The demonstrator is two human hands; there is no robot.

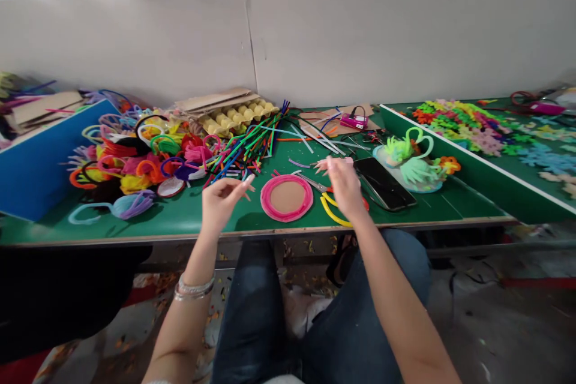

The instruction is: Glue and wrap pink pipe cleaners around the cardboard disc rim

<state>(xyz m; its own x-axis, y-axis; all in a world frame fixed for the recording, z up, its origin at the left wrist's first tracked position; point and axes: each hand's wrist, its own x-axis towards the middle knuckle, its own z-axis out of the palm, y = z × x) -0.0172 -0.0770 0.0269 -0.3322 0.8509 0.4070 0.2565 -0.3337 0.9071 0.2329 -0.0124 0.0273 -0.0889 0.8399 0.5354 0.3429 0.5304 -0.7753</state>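
A round cardboard disc (287,197) lies flat at the table's front, its rim wound with pink fuzzy pipe cleaner. To its left my left hand (220,201) hovers with thumb and fingertips together; whatever is between them is too small to make out. My right hand (345,187) is above the table to the disc's right, fingers drawn together and pointing left, their contents unclear. Under and beside it are scissors (315,182) and a bent yellow pipe cleaner (332,213). A pink object (348,161) shows partly behind this hand.
A black phone (384,183) and green pipe-cleaner figures (416,171) lie right, before a divider (468,171). Loose pipe cleaners (252,147) and an egg tray (240,117) are behind. Colourful finished pieces (135,162) pile up left beside a blue board (54,159).
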